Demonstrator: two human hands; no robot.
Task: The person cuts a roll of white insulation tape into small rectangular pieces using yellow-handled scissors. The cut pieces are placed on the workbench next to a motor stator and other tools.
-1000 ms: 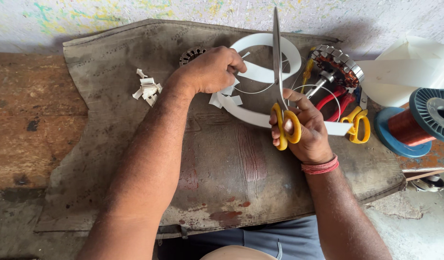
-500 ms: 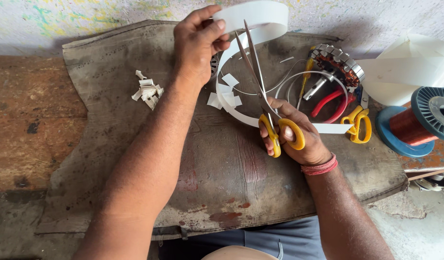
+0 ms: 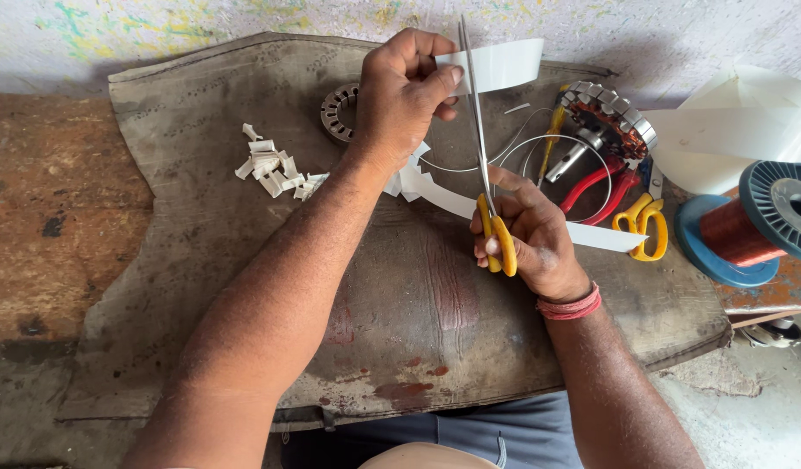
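Worn mat (image 3: 244,287) | left hand (image 3: 400,100): white strip (image 3: 500,65) | right hand (image 3: 526,239): scissors (image 3: 483,165)

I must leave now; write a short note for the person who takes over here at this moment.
Left hand holds the white strip up.
Right hand grips the yellow scissors, blades at the strip.
Done: a pile of cut white pieces lies on the grey mat.
Left: the strip trails long across the mat, uncut.
Copper wire spool and second scissors lie at right.
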